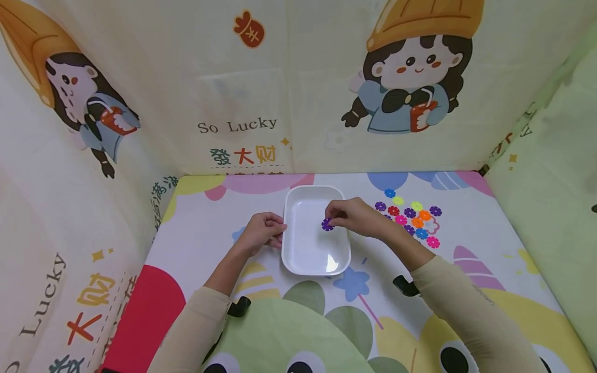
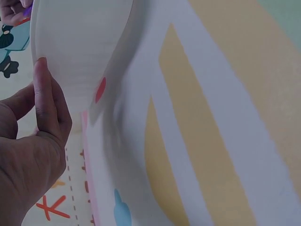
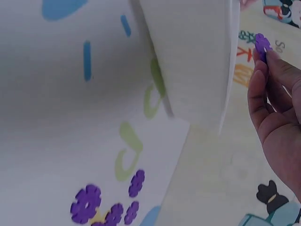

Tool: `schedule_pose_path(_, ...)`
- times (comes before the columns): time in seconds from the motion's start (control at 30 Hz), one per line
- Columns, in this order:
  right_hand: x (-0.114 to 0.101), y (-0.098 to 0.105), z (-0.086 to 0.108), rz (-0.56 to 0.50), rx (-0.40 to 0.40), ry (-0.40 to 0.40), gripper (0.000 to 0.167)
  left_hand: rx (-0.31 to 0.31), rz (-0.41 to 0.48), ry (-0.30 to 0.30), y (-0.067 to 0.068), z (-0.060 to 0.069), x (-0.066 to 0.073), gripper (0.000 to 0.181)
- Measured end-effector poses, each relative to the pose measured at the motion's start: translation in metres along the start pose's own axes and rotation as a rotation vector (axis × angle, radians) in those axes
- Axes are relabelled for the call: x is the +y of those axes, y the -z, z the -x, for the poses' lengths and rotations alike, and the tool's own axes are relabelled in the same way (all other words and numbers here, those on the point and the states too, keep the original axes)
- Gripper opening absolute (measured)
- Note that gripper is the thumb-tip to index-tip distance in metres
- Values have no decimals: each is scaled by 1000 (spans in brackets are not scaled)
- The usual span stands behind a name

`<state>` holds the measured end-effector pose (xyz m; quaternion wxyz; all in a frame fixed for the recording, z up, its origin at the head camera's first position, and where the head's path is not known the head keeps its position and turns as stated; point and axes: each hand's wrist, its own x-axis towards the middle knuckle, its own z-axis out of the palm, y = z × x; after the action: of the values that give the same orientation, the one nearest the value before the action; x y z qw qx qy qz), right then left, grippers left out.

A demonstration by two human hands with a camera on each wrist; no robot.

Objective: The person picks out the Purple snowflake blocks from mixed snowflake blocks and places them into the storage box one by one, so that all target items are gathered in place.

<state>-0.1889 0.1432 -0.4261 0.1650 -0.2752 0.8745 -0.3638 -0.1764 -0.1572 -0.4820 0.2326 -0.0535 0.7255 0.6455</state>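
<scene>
A white rectangular tray (image 1: 314,261) rests on the table. My left hand (image 1: 263,232) is at its left edge, holding the rim between thumb and fingers; in the left wrist view the fingers (image 2: 43,101) lie along the tray's outer side. Above the tray's inside, my right hand (image 1: 352,215) pinches a purple snowflake disc (image 1: 328,224) by its edge. The right wrist view shows that purple disc (image 3: 262,43) sticking up between thumb and fingertips. No other disc shows in the tray.
Right of the tray lie several loose snowflake discs, among them a red one (image 1: 393,211), an orange one (image 1: 417,222) and a pink one (image 1: 433,242). A patterned cloth (image 1: 205,207) covers the table. Printed curtains (image 1: 322,150) enclose the back and both sides.
</scene>
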Motion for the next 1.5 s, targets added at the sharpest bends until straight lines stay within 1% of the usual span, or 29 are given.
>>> schedule_pose_path(0.1, -4, -7, -6, -14, -38, 21, 12, -2, 1, 1, -1, 0, 2, 25)
schedule_pose_path(0.23, -7, -16, -15, -15, -93, 30, 9, 2, -11, 5, -1, 0, 4, 25)
schedule_pose_path(0.4, -11, -27, -26, 30, -168, 43, 7, 10, -27, 1, -1, 0, 5, 23)
schedule_pose_path(0.73, -15, -51, -39, 81, -257, 121, 7, 9, -40, -12, 0, 0, 6, 23)
schedule_pose_path(0.87, -14, -60, -43, 93, -280, 145, 8, 12, -44, -17, -2, 1, 6, 21)
schedule_pose_path(0.97, -13, -66, -46, 88, -299, 134, 8, 9, -43, -26, -2, 0, 5, 20)
schedule_pose_path(1.1, -13, -72, -47, 78, -323, 100, 7, 10, -46, -30, -2, 0, 4, 20)
schedule_pose_path(1.27, -14, -77, -48, 88, -319, 80, 8, 13, -52, -31, -2, 0, 3, 20)
schedule_pose_path(1.5, -12, -83, -47, 140, -306, 97, 10, 5, -57, -38, -2, 0, 1, 21)
